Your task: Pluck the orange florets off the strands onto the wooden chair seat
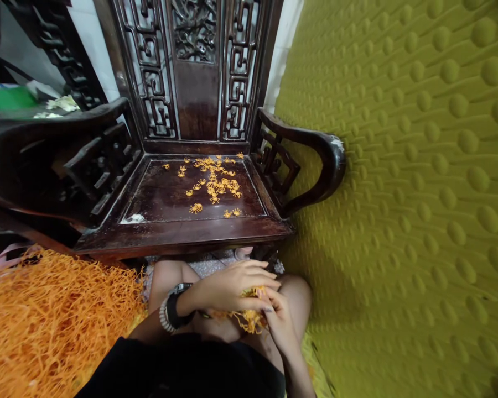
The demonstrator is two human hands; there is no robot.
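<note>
My left hand (pixel 236 283), with a dark watch and a pale beaded bracelet at its wrist, is over my lap. Its fingers reach across a small bunch of thin orange plastic strands (pixel 251 320), gripped against the thumb. From the other side my right hand (pixel 279 314) pinches the same bunch, fingertips meeting the left thumb. Some strands dangle below the fingers, and the exact grip is partly hidden. Ahead, several small orange spider-like plastic pieces (pixel 224 185) lie scattered and clustered on the dark wooden chair seat (pixel 161 193).
A large heap of tangled orange strands (pixel 58 326) sits at my left. The chair's curved left armrest (pixel 58 119) and right armrest (pixel 315 149) flank the seat. Along my right rises a padded yellow-green surface (pixel 398 193). A green container (pixel 10 97) is at the far left.
</note>
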